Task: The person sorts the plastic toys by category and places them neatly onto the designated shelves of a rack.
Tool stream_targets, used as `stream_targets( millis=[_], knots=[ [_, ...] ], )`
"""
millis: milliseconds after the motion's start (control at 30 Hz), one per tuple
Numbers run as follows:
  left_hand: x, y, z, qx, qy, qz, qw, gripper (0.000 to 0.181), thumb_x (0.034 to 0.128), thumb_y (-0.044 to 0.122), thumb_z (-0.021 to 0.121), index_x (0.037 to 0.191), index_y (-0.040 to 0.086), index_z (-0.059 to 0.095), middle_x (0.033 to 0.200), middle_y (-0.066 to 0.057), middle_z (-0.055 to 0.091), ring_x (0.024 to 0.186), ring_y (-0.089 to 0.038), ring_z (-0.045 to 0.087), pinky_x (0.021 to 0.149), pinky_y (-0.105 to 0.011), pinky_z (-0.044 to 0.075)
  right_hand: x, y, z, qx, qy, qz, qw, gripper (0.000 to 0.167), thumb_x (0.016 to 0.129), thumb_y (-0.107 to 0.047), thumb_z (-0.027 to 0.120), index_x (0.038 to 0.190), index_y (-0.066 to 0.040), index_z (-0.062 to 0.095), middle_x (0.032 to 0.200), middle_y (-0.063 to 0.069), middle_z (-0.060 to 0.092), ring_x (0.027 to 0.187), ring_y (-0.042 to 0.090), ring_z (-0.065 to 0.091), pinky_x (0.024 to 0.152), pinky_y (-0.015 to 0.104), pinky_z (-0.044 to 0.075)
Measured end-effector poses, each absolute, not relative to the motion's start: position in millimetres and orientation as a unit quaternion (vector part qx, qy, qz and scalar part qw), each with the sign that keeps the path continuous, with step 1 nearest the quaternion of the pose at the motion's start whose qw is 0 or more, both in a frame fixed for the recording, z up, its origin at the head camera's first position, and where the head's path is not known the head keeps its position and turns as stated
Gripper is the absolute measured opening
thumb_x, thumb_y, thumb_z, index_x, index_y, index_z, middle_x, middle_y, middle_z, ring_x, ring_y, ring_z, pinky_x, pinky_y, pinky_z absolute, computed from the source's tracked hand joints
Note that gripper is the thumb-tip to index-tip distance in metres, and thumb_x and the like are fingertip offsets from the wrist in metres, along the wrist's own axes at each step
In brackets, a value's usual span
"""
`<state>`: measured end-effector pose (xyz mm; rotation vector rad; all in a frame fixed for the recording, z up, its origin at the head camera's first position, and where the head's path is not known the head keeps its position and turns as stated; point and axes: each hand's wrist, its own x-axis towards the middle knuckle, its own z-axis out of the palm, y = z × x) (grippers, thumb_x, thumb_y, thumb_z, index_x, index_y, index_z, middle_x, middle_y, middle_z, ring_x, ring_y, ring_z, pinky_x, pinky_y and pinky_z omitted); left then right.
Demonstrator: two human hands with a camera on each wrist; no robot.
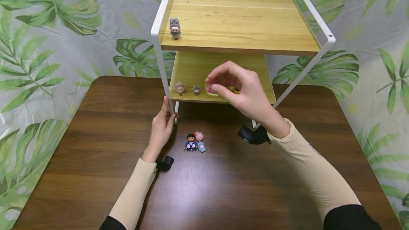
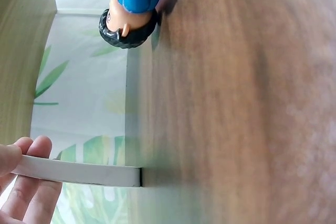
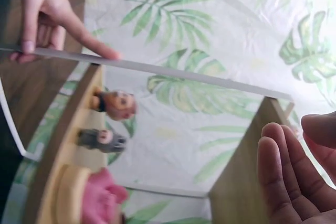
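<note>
Steadying the rack is judged to be the left hand's purpose: the front leg is pinched low down between its thumb and fingers. The right hand is held before the lower shelf, fingers curved side by side, thumb set apart; nothing is seen between them. A pink toy is placed there with a yellow piece (inside or on it, cannot be told), beside a grey figure and a lion, lined near the front edge, presumably for easy reach. A man, pink ball and blue figure are grouped on the table.
</note>
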<state>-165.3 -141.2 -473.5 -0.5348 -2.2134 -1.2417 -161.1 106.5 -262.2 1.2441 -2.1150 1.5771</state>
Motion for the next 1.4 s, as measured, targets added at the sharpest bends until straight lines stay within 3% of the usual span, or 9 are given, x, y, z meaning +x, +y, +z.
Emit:
stream_targets(
  millis=[533, 1400],
  knots=[
    [-165.7, -140.6, -472.4, -0.201, -0.820, -0.461, 0.275, 0.105, 0.0890, -0.015, 0.055, 0.147, 0.056, 0.004, 0.085, -0.019, 0.062, 0.075, -0.030, 0.065, 0.063, -0.042, 0.055, -154.9, 112.0, -307.5, 0.385, -0.750, 0.534, 0.071, 0.019, 0.084, 0.009, 0.066, 0.102, 0.003, 0.062, 0.097, 0.011, 0.066, 0.087, 0.017, 0.064, 0.075, 0.031, 0.055],
    [-165.5, -140.8, -473.3, -0.200, -0.819, -0.462, 0.274, 0.103, 0.0894, -0.014, 0.055, 0.148, 0.055, 0.005, 0.086, -0.019, 0.061, 0.076, -0.029, 0.064, 0.064, -0.041, 0.055, -150.8, 108.1, -382.5, 0.383, -0.805, 0.453, -0.021, 0.017, 0.086, 0.002, 0.067, 0.101, -0.006, 0.063, 0.098, 0.000, 0.063, 0.086, 0.010, 0.061, 0.073, 0.028, 0.053]
  ],
)
